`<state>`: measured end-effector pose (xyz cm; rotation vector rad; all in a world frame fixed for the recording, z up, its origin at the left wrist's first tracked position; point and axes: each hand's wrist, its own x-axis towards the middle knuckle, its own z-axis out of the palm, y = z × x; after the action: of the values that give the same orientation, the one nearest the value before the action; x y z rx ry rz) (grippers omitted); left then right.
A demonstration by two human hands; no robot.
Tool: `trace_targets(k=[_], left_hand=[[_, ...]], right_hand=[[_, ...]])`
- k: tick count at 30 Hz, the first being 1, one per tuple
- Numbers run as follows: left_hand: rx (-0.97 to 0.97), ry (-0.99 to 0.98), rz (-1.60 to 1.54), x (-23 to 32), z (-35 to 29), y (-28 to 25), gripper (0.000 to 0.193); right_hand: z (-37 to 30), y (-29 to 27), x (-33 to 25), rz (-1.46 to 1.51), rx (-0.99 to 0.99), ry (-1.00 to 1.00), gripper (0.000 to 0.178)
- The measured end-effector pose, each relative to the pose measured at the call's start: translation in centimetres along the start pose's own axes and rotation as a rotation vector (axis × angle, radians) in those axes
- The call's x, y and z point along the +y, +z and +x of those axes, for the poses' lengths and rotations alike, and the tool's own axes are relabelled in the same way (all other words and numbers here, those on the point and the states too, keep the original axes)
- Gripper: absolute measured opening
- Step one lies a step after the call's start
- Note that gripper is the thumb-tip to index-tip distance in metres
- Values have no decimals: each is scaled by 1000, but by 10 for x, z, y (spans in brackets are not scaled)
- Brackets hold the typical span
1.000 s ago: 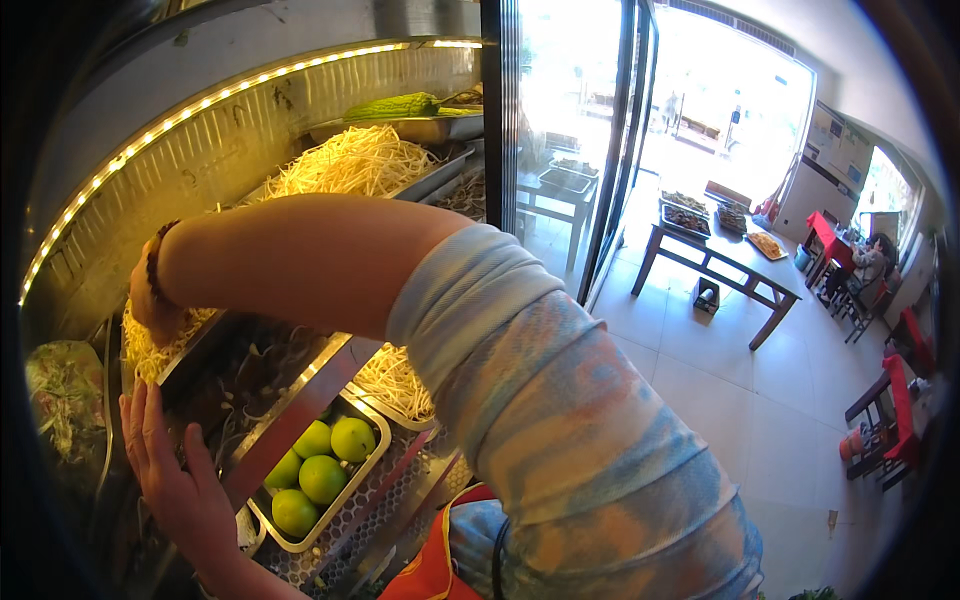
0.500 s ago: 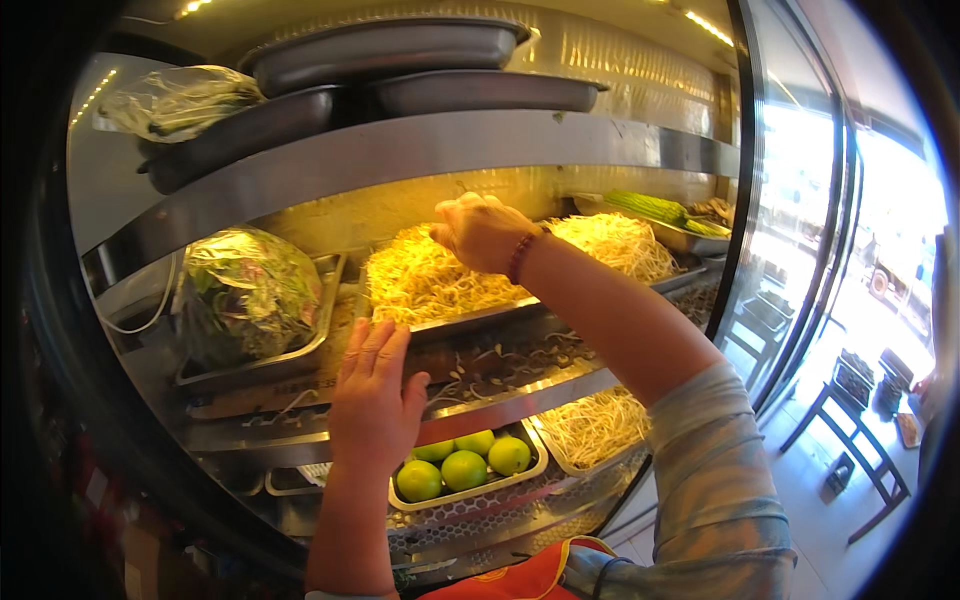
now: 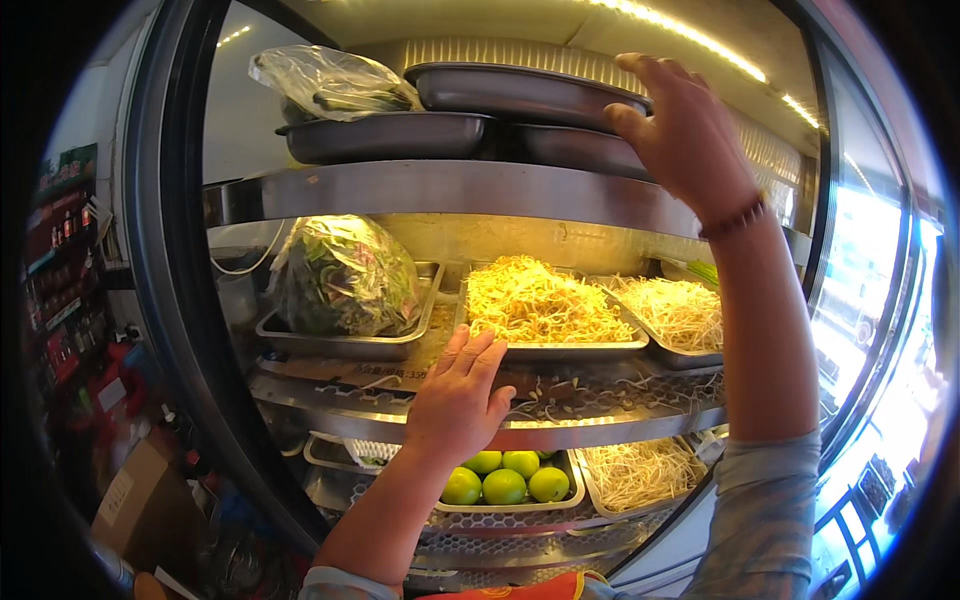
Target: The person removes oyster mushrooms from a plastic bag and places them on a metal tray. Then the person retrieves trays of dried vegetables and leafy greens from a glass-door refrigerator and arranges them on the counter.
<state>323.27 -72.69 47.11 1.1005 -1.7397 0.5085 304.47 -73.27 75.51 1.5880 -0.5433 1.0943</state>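
Observation:
My left hand (image 3: 458, 392) is flat with its fingers stretched out, its tips at the front left corner of a metal tray (image 3: 590, 349) heaped with yellow bean sprouts (image 3: 550, 302). My right hand (image 3: 688, 135), a beaded bracelet on its wrist, is raised to the top shelf. Its thumb and fingers are apart around nothing visible. Beside its fingertips is the right end of a dark grey tray (image 3: 520, 90), which lies on two more dark trays (image 3: 390, 138). Whether the hand touches that tray, I cannot tell.
Left on the middle shelf, a bag of leafy greens (image 3: 350, 280) sits in a metal tray. To the right are paler sprouts (image 3: 672, 312). Below are green limes (image 3: 504, 486) and more sprouts (image 3: 640, 472). A clear bag (image 3: 335, 82) lies at the top left. A steel shelf edge (image 3: 440, 190) crosses the cabinet.
My right hand has left the middle sprouts and risen to the right end of the top dark tray, its fingers now spread. My left hand remains by the tray's front edge. The view has shifted.

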Motion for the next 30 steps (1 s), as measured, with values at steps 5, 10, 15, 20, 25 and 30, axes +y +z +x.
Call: trace_targets(k=[5, 10, 15, 20, 25, 30], left_hand=[[-19, -22, 21, -3, -3, -3, 51], [-29, -33, 17, -2, -1, -3, 51], [-12, -50, -2, 0, -2, -5, 49], [-6, -49, 5, 2, -2, -1, 50], [59, -10, 43, 2, -2, 2, 49], [302, -128, -313, -5, -4, -16, 40]], right_hand=[[28, 35, 9, 151, -435, 96, 42], [35, 44, 19, 330, -467, 114, 39], [30, 32, 19, 379, -319, 146, 44], [23, -11, 33, 384, -215, 108, 41], [-3, -70, 29, 253, -199, 136, 42], [-40, -108, 32, 407, 43, 125, 48]])
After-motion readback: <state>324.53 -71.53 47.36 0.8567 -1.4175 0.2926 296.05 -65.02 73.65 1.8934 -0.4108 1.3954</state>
